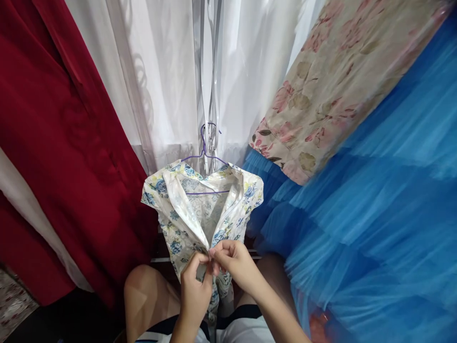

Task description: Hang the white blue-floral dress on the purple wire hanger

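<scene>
Left hand (196,282), right hand (235,263): fingertips nearly together, pinching floral garment (175,229) at front opening. Uneven downward tug could slip it off purple hanger (204,151).

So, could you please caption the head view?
Left hand and right hand pinch a floral garment on a purple hanger.

white drapery (167,71), brightly lit | left of drapery: red hanging cloth (89,166) | right of drapery: flowered beige cloth (321,95), tiered blue tulle (374,228) | lower left of drapery: dark surface (71,319)
</scene>
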The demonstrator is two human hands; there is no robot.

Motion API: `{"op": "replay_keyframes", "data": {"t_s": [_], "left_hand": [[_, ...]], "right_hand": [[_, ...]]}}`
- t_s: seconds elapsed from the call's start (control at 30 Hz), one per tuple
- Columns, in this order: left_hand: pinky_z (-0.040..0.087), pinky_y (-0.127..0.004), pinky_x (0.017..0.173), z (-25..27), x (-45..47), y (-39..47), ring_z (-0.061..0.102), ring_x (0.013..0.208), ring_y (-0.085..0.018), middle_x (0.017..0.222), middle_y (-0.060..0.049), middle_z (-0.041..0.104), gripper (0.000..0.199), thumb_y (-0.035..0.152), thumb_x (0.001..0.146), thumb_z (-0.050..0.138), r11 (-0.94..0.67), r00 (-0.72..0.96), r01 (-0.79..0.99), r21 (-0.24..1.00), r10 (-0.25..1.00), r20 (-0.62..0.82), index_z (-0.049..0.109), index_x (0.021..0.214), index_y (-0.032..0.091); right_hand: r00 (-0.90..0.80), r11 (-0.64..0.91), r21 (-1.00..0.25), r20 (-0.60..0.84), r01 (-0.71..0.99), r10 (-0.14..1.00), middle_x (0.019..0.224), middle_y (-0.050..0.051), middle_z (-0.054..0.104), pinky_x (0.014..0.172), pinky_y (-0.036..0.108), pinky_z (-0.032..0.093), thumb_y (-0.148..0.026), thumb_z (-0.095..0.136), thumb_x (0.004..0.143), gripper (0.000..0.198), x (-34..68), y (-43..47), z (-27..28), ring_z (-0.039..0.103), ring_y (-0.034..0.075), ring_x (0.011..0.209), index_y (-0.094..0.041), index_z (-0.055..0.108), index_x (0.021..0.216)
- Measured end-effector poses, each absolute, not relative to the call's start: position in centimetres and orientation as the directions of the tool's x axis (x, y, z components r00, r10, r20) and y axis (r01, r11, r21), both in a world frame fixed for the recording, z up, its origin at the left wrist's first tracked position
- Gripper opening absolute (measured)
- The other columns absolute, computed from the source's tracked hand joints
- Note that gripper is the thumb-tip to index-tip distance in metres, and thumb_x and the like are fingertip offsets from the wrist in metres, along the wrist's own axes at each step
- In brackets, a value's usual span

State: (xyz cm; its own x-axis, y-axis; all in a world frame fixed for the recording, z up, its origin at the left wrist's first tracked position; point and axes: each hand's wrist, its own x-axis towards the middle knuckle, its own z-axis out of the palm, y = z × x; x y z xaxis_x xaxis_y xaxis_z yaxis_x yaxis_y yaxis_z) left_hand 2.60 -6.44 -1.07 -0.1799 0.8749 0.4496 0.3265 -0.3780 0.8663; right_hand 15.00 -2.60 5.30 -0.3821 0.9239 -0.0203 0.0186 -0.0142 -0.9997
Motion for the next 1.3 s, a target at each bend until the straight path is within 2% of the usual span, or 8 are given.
{"op": "replay_keyframes", "data": {"t_s": [0.37,0.6,0.73,0.83,0.9,1.03,1.13,1.3], "left_hand": [[0.044,-0.026,0.076,-1.3,2.7,-6.8,0.058,0.082,-0.016,0.083,-0.002,0.059,0.014,0.011,0.090,0.051,-0.373,0.010,0.418,0.828,0.914,0.406,0.057,0.080,0.019],[0.044,-0.027,0.074,-0.7,1.0,-4.9,0.060,0.079,-0.018,0.082,-0.002,0.065,0.014,0.014,0.087,0.057,-0.362,0.227,0.533,0.765,0.932,0.283,0.063,0.077,0.020],[0.044,-0.028,0.075,6.4,-1.3,-1.9,0.059,0.078,-0.017,0.085,-0.003,0.066,0.014,0.026,0.093,0.057,-0.490,0.166,0.503,0.712,0.863,0.477,0.069,0.098,0.020],[0.043,-0.025,0.068,13.4,-1.5,0.0,0.056,0.072,-0.014,0.085,-0.001,0.063,0.036,0.029,0.096,0.053,-0.595,0.010,0.440,0.673,0.752,0.659,0.056,0.132,0.023],[0.044,-0.027,0.070,16.9,-0.9,1.1,0.055,0.072,-0.014,0.087,-0.001,0.063,0.040,0.028,0.099,0.049,-0.649,0.002,0.469,0.599,0.679,0.734,0.051,0.139,0.024],[0.042,-0.027,0.070,19.0,0.3,3.1,0.057,0.073,-0.015,0.083,-0.002,0.064,0.020,0.022,0.098,0.050,-0.646,0.096,0.623,0.442,0.623,0.776,0.066,0.109,0.019],[0.041,-0.026,0.068,18.6,0.4,4.2,0.056,0.070,-0.014,0.076,-0.001,0.061,0.020,0.019,0.098,0.046,-0.640,0.078,0.638,0.428,0.607,0.791,0.061,0.085,0.017],[0.044,-0.025,0.070,19.5,-0.8,4.3,0.058,0.074,-0.013,0.082,-0.001,0.063,0.023,0.025,0.100,0.043,-0.680,0.007,0.536,0.501,0.596,0.803,0.060,0.088,0.018]], "right_hand": [[-0.144,0.360,-0.929,0.368,-0.079,0.918,0.051,0.001,0.063,0.042,0.022,0.028,-0.031,0.066,0.082,0.025,14.2,7.4,16.9,0.038,0.008,0.041,-0.015,0.063,0.064],[-0.008,0.508,-0.857,0.511,-0.090,0.860,0.050,-0.003,0.057,0.043,0.023,0.030,-0.034,0.060,0.087,0.022,13.0,7.2,17.7,0.039,0.008,0.041,-0.018,0.058,0.071],[-0.040,0.524,-0.848,0.527,-0.076,0.849,0.046,-0.007,0.044,0.046,0.023,0.035,-0.031,0.057,0.088,0.020,13.2,6.0,17.0,0.047,0.011,0.044,-0.021,0.051,0.071],[-0.070,0.532,-0.843,0.537,-0.073,0.841,0.047,-0.007,0.045,0.048,0.024,0.037,-0.030,0.056,0.089,0.022,13.4,5.4,17.1,0.048,0.010,0.044,-0.022,0.048,0.070],[-0.089,0.532,-0.842,0.538,-0.085,0.838,0.047,-0.007,0.046,0.049,0.024,0.038,-0.031,0.054,0.090,0.022,13.5,5.1,17.3,0.047,0.010,0.044,-0.022,0.048,0.071],[-0.102,0.549,-0.831,0.556,-0.091,0.825,0.048,-0.007,0.046,0.048,0.024,0.036,-0.035,0.052,0.092,0.021,13.4,5.7,16.3,0.045,0.010,0.043,-0.023,0.047,0.076],[-0.092,0.585,-0.811,0.584,-0.015,0.807,0.050,-0.007,0.043,0.047,0.024,0.032,-0.039,0.053,0.091,0.026,13.2,7.1,13.9,0.039,0.010,0.044,-0.023,0.043,0.073],[-0.054,0.579,-0.815,0.578,0.011,0.814,0.052,-0.008,0.035,0.047,0.025,0.028,-0.044,0.051,0.093,0.029,12.7,7.6,10.9,0.035,0.011,0.045,-0.024,0.041,0.074]]}}
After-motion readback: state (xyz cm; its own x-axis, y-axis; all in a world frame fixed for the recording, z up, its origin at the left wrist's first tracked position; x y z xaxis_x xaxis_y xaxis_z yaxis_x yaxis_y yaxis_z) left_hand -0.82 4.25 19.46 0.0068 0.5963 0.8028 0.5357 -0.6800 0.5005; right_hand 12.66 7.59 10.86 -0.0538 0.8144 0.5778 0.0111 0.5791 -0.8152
